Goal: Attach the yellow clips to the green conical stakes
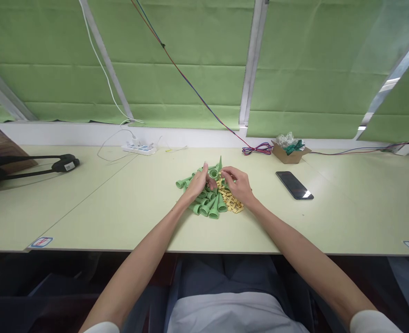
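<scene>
A heap of green plastic cone-shaped parts (204, 210), with round open ends and pointed tips, lies on the table in front of me. Beside it on the right is a pile of small yellow plastic pieces (235, 204). My left hand (199, 182) is closed on a green cone (213, 173), its round open end turned towards me. Close to that cone, my right hand (238, 183) is pinched over the yellow pile. Whatever is between its fingertips is too small to make out.
A black phone (294, 185) lies to the right. Behind it stands a small cardboard box (287, 156) with plastic wrap and something green inside. A coiled cable (258, 148), a white power strip (139, 148) and a black strapped device (65, 163) are also on the table (103, 217).
</scene>
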The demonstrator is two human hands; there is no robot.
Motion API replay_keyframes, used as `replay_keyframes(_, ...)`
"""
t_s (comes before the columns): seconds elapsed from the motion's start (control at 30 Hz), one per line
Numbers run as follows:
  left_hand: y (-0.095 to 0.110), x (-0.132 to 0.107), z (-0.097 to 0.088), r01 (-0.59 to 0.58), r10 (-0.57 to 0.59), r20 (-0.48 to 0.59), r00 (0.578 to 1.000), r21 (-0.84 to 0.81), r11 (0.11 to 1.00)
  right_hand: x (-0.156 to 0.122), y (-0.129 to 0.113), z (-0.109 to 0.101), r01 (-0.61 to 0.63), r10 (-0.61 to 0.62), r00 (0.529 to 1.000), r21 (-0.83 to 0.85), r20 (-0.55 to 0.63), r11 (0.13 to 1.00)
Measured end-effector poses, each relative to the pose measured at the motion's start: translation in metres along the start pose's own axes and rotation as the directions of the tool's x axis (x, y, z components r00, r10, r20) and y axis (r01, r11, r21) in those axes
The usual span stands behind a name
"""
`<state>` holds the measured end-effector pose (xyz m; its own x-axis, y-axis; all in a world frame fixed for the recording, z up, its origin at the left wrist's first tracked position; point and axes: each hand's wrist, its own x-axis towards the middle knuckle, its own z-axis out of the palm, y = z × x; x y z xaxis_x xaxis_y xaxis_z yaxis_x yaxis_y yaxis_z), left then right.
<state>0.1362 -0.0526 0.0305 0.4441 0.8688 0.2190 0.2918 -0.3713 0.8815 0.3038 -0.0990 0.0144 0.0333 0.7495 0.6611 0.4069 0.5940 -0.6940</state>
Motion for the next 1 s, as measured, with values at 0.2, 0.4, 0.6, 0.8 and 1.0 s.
replay_keyframes(0.2,0.002,-0.001,-0.002,-0.008,0.009,0.015,1.0,-0.024,1.0,0.0,0.002,0.0,0.007,-0.007,1.0,0.003,0.024,1.0)
replay_keyframes(0.4,0.0,-0.001,-0.001,-0.002,0.001,-0.014,1.0,-0.081,0.997,0.0,0.004,-0.001,-0.052,0.051,0.998,0.027,0.03,0.998)
replay_keyframes(0.6,0.004,-0.004,-0.003,-0.074,0.076,0.013,0.997,-0.094,0.993,0.0,0.005,0.0,-0.098,0.096,0.995,0.072,0.027,0.993)
replay_keyframes(0.8,0.005,-0.005,-0.001,-0.224,0.225,-0.017,0.974,0.035,0.974,0.001,0.008,0.0,-0.118,0.116,0.993,0.105,0.016,0.987)
replay_keyframes(1.0,-0.006,-0.002,0.002,-0.399,0.436,-0.096,0.895,0.266,0.877,0.002,0.012,0.0,-0.191,0.189,0.982,0.174,0.026,0.966)
